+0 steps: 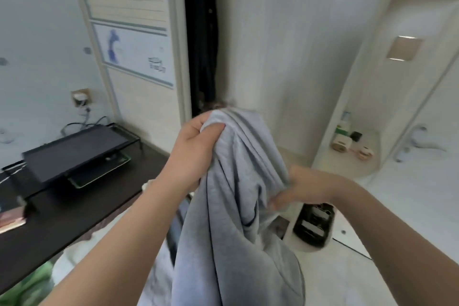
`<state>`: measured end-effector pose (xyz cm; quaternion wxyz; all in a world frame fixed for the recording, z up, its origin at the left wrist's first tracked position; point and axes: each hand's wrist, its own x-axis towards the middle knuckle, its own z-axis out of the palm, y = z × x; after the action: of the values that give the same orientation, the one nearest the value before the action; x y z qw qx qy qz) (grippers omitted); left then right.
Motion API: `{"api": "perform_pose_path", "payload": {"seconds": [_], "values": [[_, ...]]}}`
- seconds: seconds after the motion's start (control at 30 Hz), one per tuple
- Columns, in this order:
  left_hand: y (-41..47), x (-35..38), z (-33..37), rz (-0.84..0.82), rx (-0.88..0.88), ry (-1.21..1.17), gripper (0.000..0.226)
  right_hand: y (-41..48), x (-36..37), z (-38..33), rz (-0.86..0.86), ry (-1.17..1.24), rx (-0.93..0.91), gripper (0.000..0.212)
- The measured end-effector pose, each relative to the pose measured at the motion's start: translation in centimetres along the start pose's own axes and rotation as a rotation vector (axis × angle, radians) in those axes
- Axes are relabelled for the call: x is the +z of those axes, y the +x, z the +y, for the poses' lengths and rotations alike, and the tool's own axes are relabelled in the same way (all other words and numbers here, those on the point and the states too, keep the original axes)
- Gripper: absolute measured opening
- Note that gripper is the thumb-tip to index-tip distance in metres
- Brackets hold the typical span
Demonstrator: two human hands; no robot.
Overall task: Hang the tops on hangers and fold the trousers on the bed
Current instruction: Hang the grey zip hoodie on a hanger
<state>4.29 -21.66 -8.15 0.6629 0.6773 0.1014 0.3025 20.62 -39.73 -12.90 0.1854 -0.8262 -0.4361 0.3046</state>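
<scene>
A light grey garment (pixel 231 218) hangs bunched in front of me, draping down to the bottom of the view. My left hand (pixel 196 151) grips its top edge, held high at the centre. My right hand (pixel 303 187) clutches a fold of the same cloth lower down and to the right, slightly blurred. I cannot tell whether it is a top or trousers. No hanger shows in either hand. The wardrobe gap (pixel 203 40) straight ahead holds dark clothes hanging inside.
A dark desk (pixel 62 221) with a laptop on a stand (pixel 74 154) lies to the left. A white shelf nook with bottles (pixel 347 141) is on the right. A black device (pixel 314 221) sits on the white floor below my right hand. Green fabric (pixel 27 285) shows at bottom left.
</scene>
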Motion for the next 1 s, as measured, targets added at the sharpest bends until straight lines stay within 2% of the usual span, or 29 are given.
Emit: {"api": "perform_pose_path", "payload": {"seconds": [0.1, 0.23, 0.3, 0.37, 0.47, 0.53, 0.63, 0.67, 0.73, 0.8, 0.83, 0.9, 0.93, 1.0], "values": [[2.5, 0.9, -0.2, -0.052, 0.0, -0.014, 0.031, -0.7, 2.7, 3.9, -0.031, 0.042, 0.147, 0.058], [5.6, 1.4, -2.2, -0.135, -0.038, 0.001, 0.027, -3.2, 2.9, 3.8, 0.25, 0.174, 0.229, 0.016], [6.9, 1.7, -3.8, -0.159, -0.084, 0.004, 0.029, -4.5, 1.9, 1.7, 0.363, 0.199, 0.258, 0.024], [7.9, 2.1, -5.3, -0.198, -0.128, 0.029, 0.032, -5.6, 1.5, -0.7, 0.401, 0.262, 0.266, 0.03], [9.1, 2.5, -6.9, -0.228, -0.146, 0.075, 0.036, -6.0, 1.6, -4.0, 0.455, 0.454, 0.24, 0.028], [9.6, 2.8, -7.5, -0.272, -0.129, 0.137, 0.033, -5.5, 1.4, -5.2, 0.568, 0.602, 0.226, 0.03], [9.4, 3.1, -8.2, -0.384, -0.099, 0.192, 0.02, -4.1, 0.6, -6.5, 0.76, 0.797, 0.31, 0.057], [8.9, 2.9, -8.2, -0.379, -0.058, 0.182, 0.027, -3.7, 0.3, -6.9, 0.818, 0.862, 0.325, 0.063], [7.6, 2.1, -8.1, -0.32, 0.079, 0.16, 0.034, -2.9, -0.4, -7.9, 0.942, 0.937, 0.303, 0.05], [5.8, 1.1, -8.2, -0.372, 0.149, 0.138, 0.025, -2.4, -1.2, -9.0, 1.046, 0.949, 0.286, 0.041], [4.7, 0.7, -8.3, -0.467, 0.132, 0.144, 0.023, -2.1, -1.6, -9.7, 1.078, 0.957, 0.264, 0.039], [2.8, 0.2, -8.9, -0.664, 0.073, 0.169, 0.033, -1.7, -2.4, -10.9, 1.121, 1.0, 0.213, 0.036], [2.2, 0.2, -9.6, -0.702, 0.051, 0.164, 0.042, -1.5, -2.8, -11.6, 1.135, 1.031, 0.192, 0.034], [2.0, 0.1, -11.5, -0.677, 0.01, 0.152, 0.055, -1.2, -3.4, -12.8, 1.165, 1.094, 0.142, 0.023]]}}
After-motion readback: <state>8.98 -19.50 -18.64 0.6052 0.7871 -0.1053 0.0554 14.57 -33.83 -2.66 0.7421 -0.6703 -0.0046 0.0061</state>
